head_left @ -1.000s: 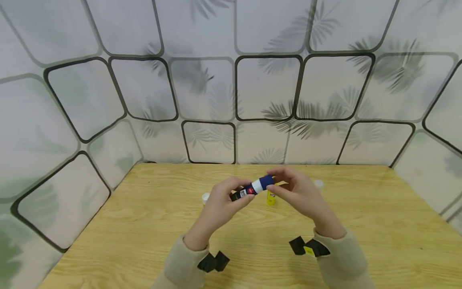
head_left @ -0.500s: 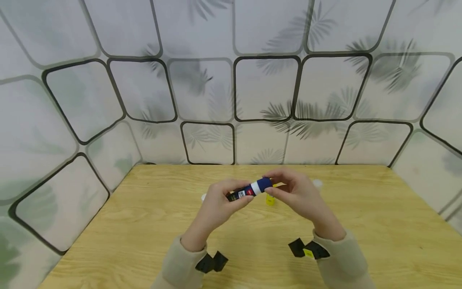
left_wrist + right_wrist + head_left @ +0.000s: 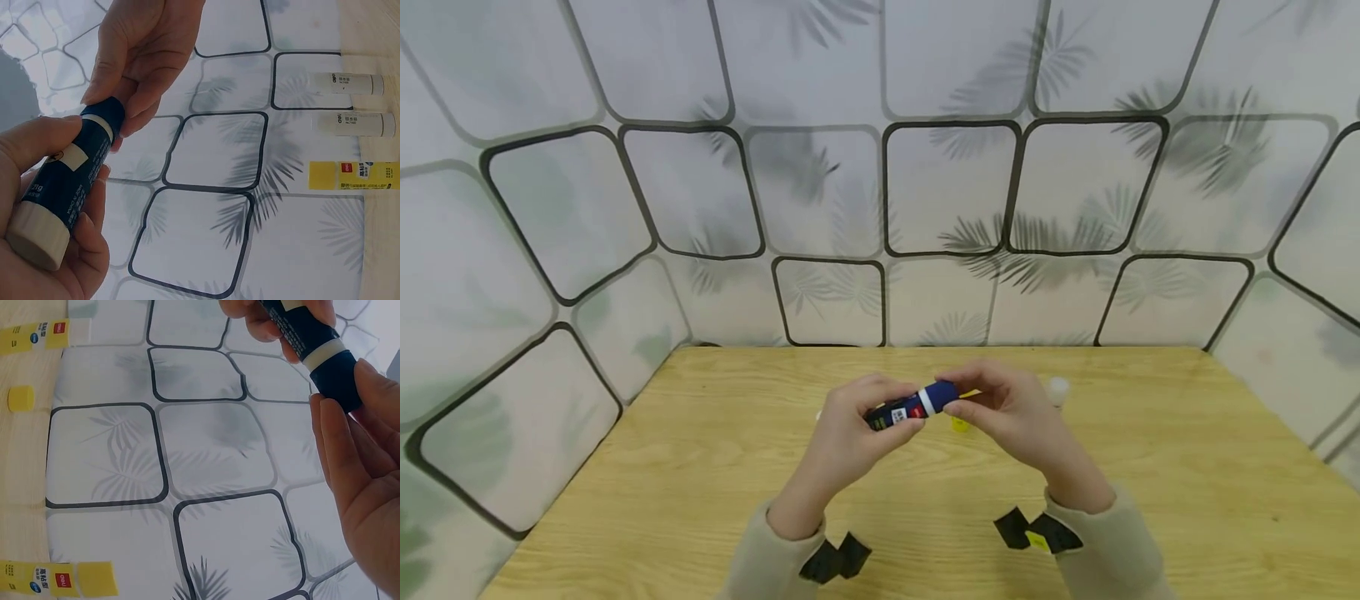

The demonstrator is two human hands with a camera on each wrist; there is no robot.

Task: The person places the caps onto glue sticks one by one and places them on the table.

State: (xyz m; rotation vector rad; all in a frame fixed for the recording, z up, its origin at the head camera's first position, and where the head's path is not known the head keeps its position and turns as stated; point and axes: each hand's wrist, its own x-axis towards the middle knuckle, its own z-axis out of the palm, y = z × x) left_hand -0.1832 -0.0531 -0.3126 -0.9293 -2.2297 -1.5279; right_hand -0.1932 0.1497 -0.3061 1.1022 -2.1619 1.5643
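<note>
A navy glue stick (image 3: pixel 901 412) with a white band is held up at a slant above the wooden table. Around its body curls my left hand (image 3: pixel 850 425), thumb along the near side. My right hand (image 3: pixel 1011 412) pinches the navy cap (image 3: pixel 938 397) at the upper end between thumb and fingers. In the left wrist view, the stick's white base (image 3: pixel 39 234) shows by the left palm. A narrow white band (image 3: pixel 325 355) lies between cap and body in the right wrist view.
Behind the hands stand a yellow glue stick (image 3: pixel 356 175) and two white glue sticks (image 3: pixel 350 83). The right wrist view shows another yellow stick without its cap (image 3: pixel 34 336) and a loose yellow cap (image 3: pixel 20 398). A patterned curtain (image 3: pixel 947 192) encloses the table (image 3: pixel 700 467).
The white band between cap and body has narrowed as the cap moved closer to the body. Both hands have shifted slightly left and down in the head view.
</note>
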